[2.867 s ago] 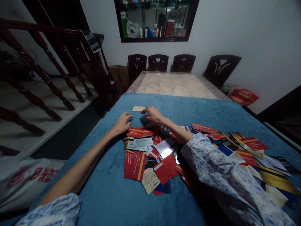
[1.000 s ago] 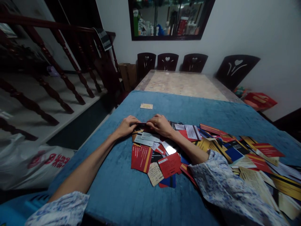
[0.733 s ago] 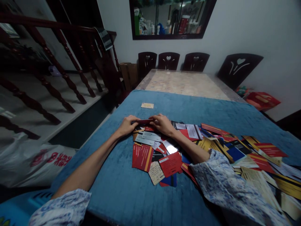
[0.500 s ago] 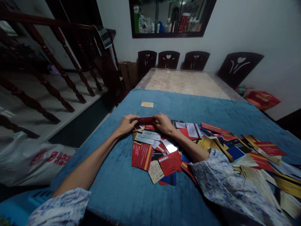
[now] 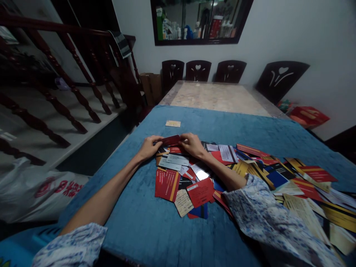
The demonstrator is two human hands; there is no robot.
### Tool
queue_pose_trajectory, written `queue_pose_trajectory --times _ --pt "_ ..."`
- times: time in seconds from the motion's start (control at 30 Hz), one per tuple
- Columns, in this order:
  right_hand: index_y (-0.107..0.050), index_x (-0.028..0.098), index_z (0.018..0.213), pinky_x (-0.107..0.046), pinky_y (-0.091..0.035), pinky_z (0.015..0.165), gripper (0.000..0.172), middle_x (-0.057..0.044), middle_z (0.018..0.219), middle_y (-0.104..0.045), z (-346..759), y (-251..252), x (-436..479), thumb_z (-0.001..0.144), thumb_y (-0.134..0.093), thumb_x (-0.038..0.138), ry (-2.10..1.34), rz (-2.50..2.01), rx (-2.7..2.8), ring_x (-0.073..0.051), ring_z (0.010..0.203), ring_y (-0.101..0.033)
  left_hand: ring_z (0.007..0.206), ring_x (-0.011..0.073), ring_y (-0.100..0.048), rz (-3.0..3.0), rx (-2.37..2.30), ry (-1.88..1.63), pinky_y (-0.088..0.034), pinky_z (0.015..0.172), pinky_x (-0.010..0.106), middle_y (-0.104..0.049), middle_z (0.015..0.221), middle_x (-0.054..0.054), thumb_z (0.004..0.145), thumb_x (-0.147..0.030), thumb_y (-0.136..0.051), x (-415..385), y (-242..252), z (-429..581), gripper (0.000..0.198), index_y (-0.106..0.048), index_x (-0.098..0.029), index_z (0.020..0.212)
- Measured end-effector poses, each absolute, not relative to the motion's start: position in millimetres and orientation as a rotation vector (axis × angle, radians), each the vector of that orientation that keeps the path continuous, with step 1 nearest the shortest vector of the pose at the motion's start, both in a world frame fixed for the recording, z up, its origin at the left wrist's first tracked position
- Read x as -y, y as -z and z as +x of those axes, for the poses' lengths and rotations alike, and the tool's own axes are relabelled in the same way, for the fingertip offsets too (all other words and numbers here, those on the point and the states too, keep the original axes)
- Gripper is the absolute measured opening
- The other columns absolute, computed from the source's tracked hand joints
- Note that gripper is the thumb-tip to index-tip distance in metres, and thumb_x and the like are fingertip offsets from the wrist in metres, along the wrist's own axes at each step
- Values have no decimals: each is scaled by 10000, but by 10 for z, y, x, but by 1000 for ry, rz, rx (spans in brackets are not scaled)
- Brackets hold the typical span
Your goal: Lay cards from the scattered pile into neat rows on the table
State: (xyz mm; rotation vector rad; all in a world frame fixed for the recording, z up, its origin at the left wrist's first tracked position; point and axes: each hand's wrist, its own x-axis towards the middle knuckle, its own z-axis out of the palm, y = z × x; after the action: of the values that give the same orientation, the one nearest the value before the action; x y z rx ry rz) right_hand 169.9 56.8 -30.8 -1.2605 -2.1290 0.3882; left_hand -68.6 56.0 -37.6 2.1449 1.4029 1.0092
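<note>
A dark red card (image 5: 170,140) is held up a little above the near cards, its right end slightly higher than its left. My left hand (image 5: 149,147) pinches the left end between thumb and fingers. At the right end, my right hand (image 5: 192,145) has its fingers closed on the card's edge; part of that grip is hidden. Just below lie pale grey-green cards (image 5: 178,160), a red card with a yellow stripe (image 5: 167,185), a plain red card (image 5: 200,192) and a cream card (image 5: 183,203). One cream card (image 5: 172,123) lies alone beyond my hands.
A large heap of mixed cards (image 5: 280,178) spreads along the right side, partly under my right forearm. Blue cloth (image 5: 133,211) covers the near table, with bare marble top (image 5: 219,95) beyond it. A white plastic bag (image 5: 41,193) stands left; dark chairs (image 5: 230,71) line the far end.
The dark red card has tilted, its right end rising while my hands stay at its two ends. The view has shifted slightly; the other cards lie as before.
</note>
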Motion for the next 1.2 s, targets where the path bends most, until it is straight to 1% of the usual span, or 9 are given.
queue_pose_trajectory --times 0.13,0.4,0.47,0.57,0.67,0.83,0.93,1.03,1.2 --pt "-732 185 911 -321 -433 826 131 -65 929 -735 1685 277 -555 856 -618 154 -386 -1226 2071 -213 889 -626 882 203 -662 2150 -1406 -1003 -536 859 333 -748 927 50 808 -240 -594 -550 370 -679 235 -776 -170 941" --pt "-691 194 961 -368 -424 900 149 -80 973 -695 1667 251 -542 901 -559 226 -314 -1112 2039 -232 964 -593 986 222 -641 2269 -1315 -964 -492 968 393 -761 961 47 825 -189 -547 -526 370 -630 252 -773 -202 935" --pt "-672 189 994 -360 -429 904 165 -94 1013 -702 1656 245 -532 913 -535 233 -318 -1080 2021 -235 986 -598 1003 231 -636 2290 -1305 -959 -485 983 410 -760 980 54 825 -188 -549 -521 360 -619 241 -768 -199 923" --pt "-643 189 1063 -340 -429 891 198 -96 1029 -713 1630 218 -500 938 -496 230 -294 -1057 2033 -227 971 -616 1019 236 -630 2296 -1310 -976 -483 992 419 -757 1001 58 823 -203 -569 -513 344 -614 211 -758 -197 916" --pt "-645 193 1102 -350 -400 905 219 -99 1025 -723 1601 169 -452 964 -483 242 -174 -1086 2094 -231 966 -611 1028 227 -627 2283 -1310 -1020 -483 998 412 -756 1019 54 819 -199 -579 -503 330 -613 206 -749 -199 934" --pt "-669 202 1171 -385 -341 921 285 -117 1050 -732 1583 92 -385 1006 -450 280 42 -1130 2183 -249 983 -552 1000 219 -631 2199 -1328 -1152 -494 974 388 -754 983 54 779 -179 -568 -477 300 -602 228 -751 -185 914" --pt "-689 215 1163 -397 -318 909 294 -114 1004 -738 1589 73 -375 1013 -457 315 118 -1132 2224 -257 974 -517 996 212 -636 2103 -1306 -1194 -514 927 356 -751 990 52 770 -193 -565 -439 258 -585 270 -759 -187 958" --pt "-710 228 1132 -402 -305 902 309 -105 964 -733 1589 76 -386 1024 -445 344 143 -1108 2257 -258 980 -498 1008 218 -642 2054 -1236 -1213 -524 902 349 -748 988 55 783 -248 -605 -399 219 -550 250 -758 -189 971" --pt "-730 234 1066 -392 -299 881 317 -101 918 -718 1562 108 -407 1022 -462 397 143 -1109 2274 -255 985 -485 930 211 -652 2082 -1249 -1245 -520 927 372 -741 903 47 795 -299 -657 -383 236 -479 153 -739 -186 860"
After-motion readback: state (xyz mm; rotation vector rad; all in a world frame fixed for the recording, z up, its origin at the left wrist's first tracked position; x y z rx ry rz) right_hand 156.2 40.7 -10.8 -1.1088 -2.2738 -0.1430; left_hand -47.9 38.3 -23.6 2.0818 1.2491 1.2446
